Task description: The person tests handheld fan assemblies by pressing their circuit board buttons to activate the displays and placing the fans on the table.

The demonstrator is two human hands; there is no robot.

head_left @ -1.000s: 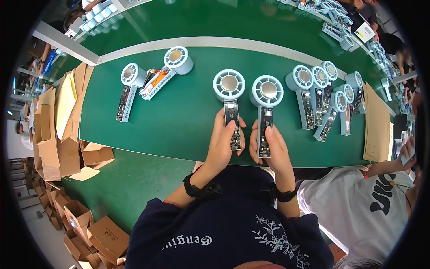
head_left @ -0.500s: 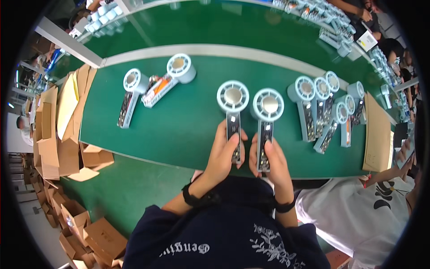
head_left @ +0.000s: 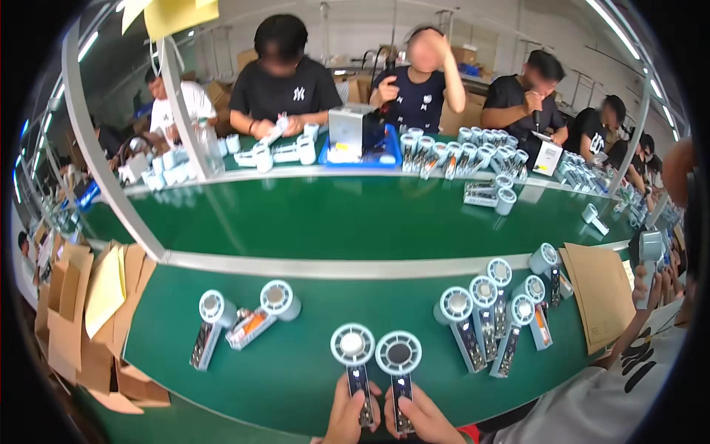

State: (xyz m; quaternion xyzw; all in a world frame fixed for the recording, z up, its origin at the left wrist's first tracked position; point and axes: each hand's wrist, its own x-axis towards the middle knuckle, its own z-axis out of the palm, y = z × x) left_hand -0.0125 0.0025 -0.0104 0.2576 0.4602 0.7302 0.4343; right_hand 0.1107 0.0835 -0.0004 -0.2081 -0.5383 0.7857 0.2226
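Two light-blue handheld fans with round ringed heads and bare circuit boards in their handles are held side by side over the green table. My left hand (head_left: 347, 411) is closed round the handle of the left fan (head_left: 353, 345), thumb on its board. My right hand (head_left: 418, 416) grips the right fan (head_left: 399, 354) the same way. The left fan's hub looks pale, the right one's dark. Both heads point away from me, close together. On the left lie two more fans, one with a bare board (head_left: 211, 325) and one showing an orange-and-white part (head_left: 255, 325).
Several similar fans (head_left: 484, 292) stand grouped on the table's right, beside a cardboard sheet (head_left: 592, 296). Folded cardboard (head_left: 70, 311) is at the left edge. Behind a pale rail (head_left: 296, 268) runs a green conveyor (head_left: 310, 222). Co-workers (head_left: 285, 89) sit beyond; another person's sleeve (head_left: 636, 370) is close at right.
The view has tilted up, bringing the co-workers and the far side into sight. Both fans stay in my hands, now lower in the picture and closer together.
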